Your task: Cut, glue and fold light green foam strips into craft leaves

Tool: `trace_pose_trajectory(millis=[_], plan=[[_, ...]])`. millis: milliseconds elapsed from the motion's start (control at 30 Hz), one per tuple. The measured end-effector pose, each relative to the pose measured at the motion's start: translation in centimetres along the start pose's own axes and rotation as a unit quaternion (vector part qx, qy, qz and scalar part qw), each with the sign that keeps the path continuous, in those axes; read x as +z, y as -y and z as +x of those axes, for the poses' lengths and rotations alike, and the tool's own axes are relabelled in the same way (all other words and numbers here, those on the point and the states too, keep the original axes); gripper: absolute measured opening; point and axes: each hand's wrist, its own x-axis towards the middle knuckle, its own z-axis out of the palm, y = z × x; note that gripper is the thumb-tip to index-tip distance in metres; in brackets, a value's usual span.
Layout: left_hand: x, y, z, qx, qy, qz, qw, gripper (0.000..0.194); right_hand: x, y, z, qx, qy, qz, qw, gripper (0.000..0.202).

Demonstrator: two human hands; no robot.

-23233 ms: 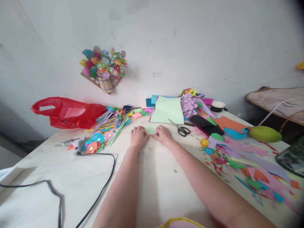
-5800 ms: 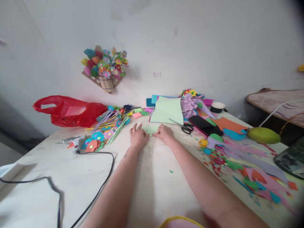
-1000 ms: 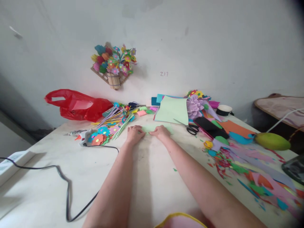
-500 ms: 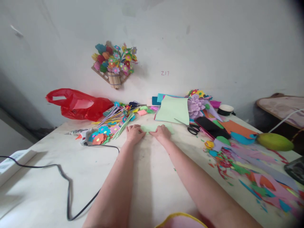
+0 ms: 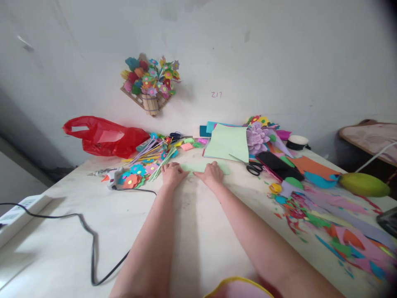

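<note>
A pale green craft sheet lies flat on the table in front of me, partly hidden by my hands. My left hand is closed on its left near edge, fingers bent and thumb pointing inward. At the right near edge, my right hand is closed on the same sheet, thumb stretched toward the left one. A narrow strip of the sheet shows between my thumbs. Black-handled scissors lie to the right, their blades over a larger pale green sheet.
To the left are a glue gun with a black cord, paper flowers, thin strips and a red plastic bag. On the right lie a phone and colourful scraps. A flower basket hangs on the wall.
My hands have moved slightly apart, the left one a little to the left, so the gap between my thumbs is wider. The whole view has shifted slightly.
</note>
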Motion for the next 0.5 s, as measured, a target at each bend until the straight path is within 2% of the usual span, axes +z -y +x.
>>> trace_pose_trajectory(millis=[500], plan=[[-0.65,-0.07,-0.24,0.007,0.007,0.039,0.999,0.032,0.35,0.07,-0.36,-0.009,-0.021,0.004,1.000,0.063]])
